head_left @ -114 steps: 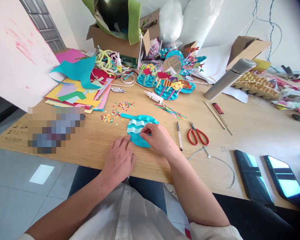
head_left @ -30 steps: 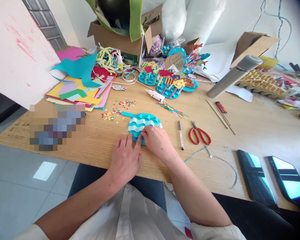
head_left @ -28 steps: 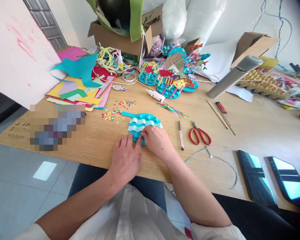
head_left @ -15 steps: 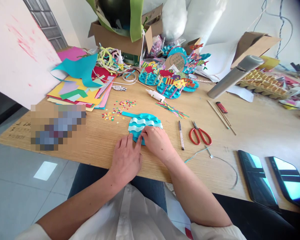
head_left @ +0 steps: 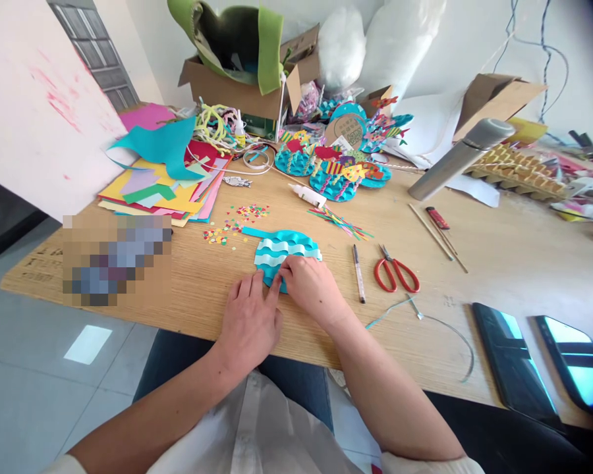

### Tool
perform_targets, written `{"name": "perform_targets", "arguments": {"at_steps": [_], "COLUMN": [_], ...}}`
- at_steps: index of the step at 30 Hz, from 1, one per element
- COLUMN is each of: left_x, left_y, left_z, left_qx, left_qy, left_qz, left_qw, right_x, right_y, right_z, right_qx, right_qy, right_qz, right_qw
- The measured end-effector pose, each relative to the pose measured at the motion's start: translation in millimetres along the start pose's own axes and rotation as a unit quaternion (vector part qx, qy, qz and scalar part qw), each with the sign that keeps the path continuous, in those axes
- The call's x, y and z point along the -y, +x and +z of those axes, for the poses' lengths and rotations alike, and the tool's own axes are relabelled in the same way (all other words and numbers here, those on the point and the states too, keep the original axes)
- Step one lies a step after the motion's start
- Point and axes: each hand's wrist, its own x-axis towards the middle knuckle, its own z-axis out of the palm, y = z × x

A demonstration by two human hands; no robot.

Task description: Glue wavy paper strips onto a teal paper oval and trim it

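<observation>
A round blue paper disc [head_left: 271,274] lies flat on the table in front of me, crossed by wavy blue and pale-blue paper strips [head_left: 296,251]. One straight blue strip [head_left: 257,232] sticks out past its upper left edge. My left hand [head_left: 250,313] rests on the disc's lower left edge, fingers stretched out, the index fingertip close to my right fingers. My right hand [head_left: 310,284] covers the lower right of the disc, its thumb and index finger pinched together at the lower part. What lies between those fingertips is hidden.
Confetti pieces [head_left: 222,232] lie left of the disc. Beyond it are a glue bottle [head_left: 308,195] and thin coloured strips [head_left: 343,224]. To the right lie a pen [head_left: 358,273], red-handled scissors [head_left: 395,270] and two phones [head_left: 516,359]. Coloured paper [head_left: 158,191] is stacked at back left.
The whole view has shifted slightly, so things appear a little lower. Both hands keep nearly the same place and pose on the disc.
</observation>
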Motion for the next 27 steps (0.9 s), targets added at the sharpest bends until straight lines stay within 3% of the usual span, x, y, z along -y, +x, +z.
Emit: {"name": "perform_targets", "arguments": {"at_steps": [15, 27], "left_x": [1, 4], "left_y": [5, 2], "left_z": [-3.6, -1.0], "left_qx": [0.010, -0.012], "left_qy": [-0.019, -0.037], "left_qz": [-0.011, -0.015], "left_qw": [1.000, 0.999], "right_x": [-2, -23], "right_y": [1, -2], "right_z": [-6, -26], "right_qx": [0.000, -0.007], "right_qy": [0.028, 0.151], "right_qz": [0.007, -0.036], "right_qw": [1.000, 0.988]}}
